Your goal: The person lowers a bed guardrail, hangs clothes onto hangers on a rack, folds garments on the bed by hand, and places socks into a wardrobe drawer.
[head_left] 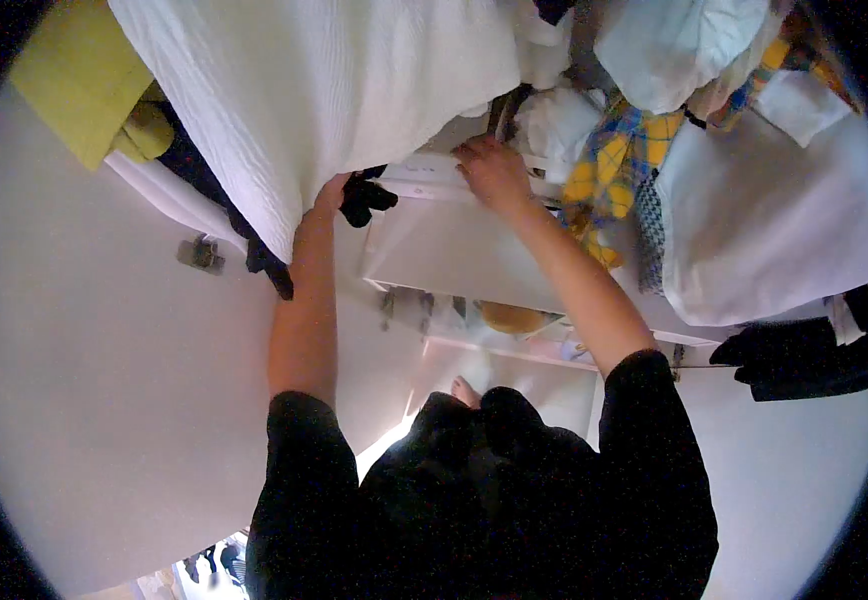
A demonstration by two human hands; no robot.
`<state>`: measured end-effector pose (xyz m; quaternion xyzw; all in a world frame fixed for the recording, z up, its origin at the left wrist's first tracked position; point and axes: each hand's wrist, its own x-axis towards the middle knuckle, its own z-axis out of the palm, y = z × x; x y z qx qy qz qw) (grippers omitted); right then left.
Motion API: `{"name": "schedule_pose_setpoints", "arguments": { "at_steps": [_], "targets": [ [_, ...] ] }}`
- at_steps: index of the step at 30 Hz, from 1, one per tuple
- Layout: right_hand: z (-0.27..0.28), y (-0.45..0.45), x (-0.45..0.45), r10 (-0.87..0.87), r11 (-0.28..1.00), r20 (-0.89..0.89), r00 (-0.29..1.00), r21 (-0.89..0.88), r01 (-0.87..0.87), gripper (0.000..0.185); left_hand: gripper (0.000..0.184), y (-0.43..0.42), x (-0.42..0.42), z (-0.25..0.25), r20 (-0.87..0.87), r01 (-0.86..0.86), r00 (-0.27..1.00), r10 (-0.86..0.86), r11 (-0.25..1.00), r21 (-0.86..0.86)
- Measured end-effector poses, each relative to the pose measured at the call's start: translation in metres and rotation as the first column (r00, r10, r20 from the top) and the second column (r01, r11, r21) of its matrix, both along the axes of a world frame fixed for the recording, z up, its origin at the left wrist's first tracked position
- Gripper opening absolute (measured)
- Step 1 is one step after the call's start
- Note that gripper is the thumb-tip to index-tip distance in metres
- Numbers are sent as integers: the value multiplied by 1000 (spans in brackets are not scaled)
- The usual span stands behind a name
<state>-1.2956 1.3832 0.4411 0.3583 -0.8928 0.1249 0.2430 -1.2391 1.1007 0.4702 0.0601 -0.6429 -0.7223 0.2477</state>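
Note:
My left hand (328, 196) is raised under the hem of a hanging white ribbed cloth (334, 90), which hides most of its fingers. A small bunched black cloth (364, 198) sticks out beside it and appears to be gripped in that hand. Over the front edge of a white drawer or shelf (424, 180), my right hand (494, 172) reaches in with its fingers apart and slightly bent. No object shows in it. Crumpled white fabric (557, 125) lies just to its right.
A yellow-and-blue plaid cloth (619, 165) and a white fabric piece (764, 220) hang at the right, with black clothing (804, 355) below. Yellow-green cloth (84, 80) drapes over the white door (84, 370) at the left. A lower shelf holds a round tan item (514, 318).

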Motion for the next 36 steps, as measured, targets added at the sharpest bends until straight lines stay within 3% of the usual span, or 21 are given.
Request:
{"name": "schedule_pose_setpoints", "arguments": {
  "at_steps": [4, 6, 10, 13, 16, 19, 22, 25, 28, 31, 34, 36],
  "targets": [
    [2, -15, -1, -56, 987, 83, 995, 152, 43, 42, 57, -1, 0, -7, -13, 9, 1000, -8, 999, 41],
    [4, -11, 15, 18, 990, -169, 986, 141, 6, 51, 56, -1, -2, -6, -13, 11, 1000, -10, 999, 44],
    [-15, -21, 14, -70, 971, -365, 928, 188, 147, 65, 56, -2, -5, -7, -23, 6, 1000, -5, 998, 55],
    [-19, -20, 7, -82, 959, -341, 937, 227, 167, 63, 56, -3, -5, -7, -28, -7, 1000, 9, 998, 62],
    [-24, -21, -9, 74, 991, -356, 931, 134, -28, 66, 55, -5, -2, -6, -29, -30, 999, 32, 998, 61],
    [-24, -22, -5, 115, 944, -395, 911, 328, 23, 68, 55, -10, 1, -5, -31, -56, 998, 58, 996, 62],
    [-34, -23, -15, 149, 947, -421, 895, 322, -6, 70, 55, -9, 2, -4, -28, -67, 997, 69, 995, 68],
    [-29, -23, -16, 150, 934, -367, 918, 358, -10, 70, 55, -9, 4, -6, -25, -83, 996, 85, 994, 73],
    [-7, -18, -9, 138, 930, -368, 919, 366, 7, 48, 54, -11, 6, -9, -27, -81, 996, 83, 993, 82],
    [-2, -23, -13, 92, 877, -277, 956, 478, 54, 64, 54, -14, 6, -9, -20, -82, 996, 84, 993, 81],
    [32, -26, -20, 28, 884, -77, 997, 467, 11, 66, 54, -15, 7, -9, 1, -75, 997, 75, 994, 74],
    [46, -16, -21, 15, 926, -65, 998, 376, 11, 73, 54, -18, 7, -9, 32, -54, 998, 52, 997, 57]
  ]
}}
